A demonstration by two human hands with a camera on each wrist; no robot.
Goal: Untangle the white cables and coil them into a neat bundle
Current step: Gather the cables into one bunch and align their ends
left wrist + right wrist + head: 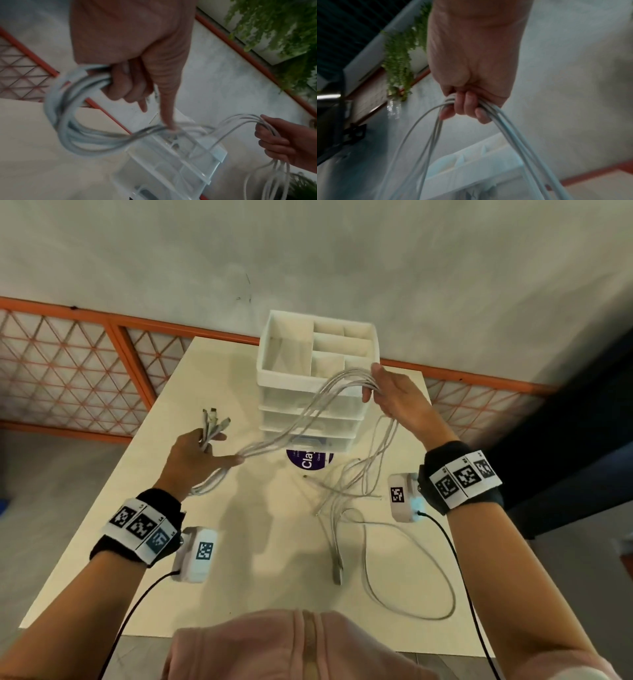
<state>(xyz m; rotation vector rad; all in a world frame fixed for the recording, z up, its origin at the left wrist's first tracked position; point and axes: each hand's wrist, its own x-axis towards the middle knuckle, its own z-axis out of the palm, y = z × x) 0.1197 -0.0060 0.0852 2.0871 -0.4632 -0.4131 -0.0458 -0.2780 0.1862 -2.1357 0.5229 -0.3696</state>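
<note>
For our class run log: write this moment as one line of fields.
left hand: grips coiled white cables, plugs up | right hand: holds strands raised | loose ends on table | organiser behind | coiling unfinished

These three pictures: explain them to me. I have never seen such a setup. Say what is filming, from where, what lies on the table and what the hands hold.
There is no machine here: a person works with two bare hands, wearing three cameras. The head view looks down from the forehead. The other two views come from small cameras strapped to the wrists, looking along each hand.

The left hand grips one end of the white cables, the plugs sticking up above the fist; its wrist view shows a loop already coiled there and the forefinger hooking the strands. The right hand is raised, its fingers curled round the same cables further along. The rest hangs down and trails loose on the table.

Also on the table stands a white drawer organiser with open compartments on top, and before it lies a round purple lid or tub.
</note>
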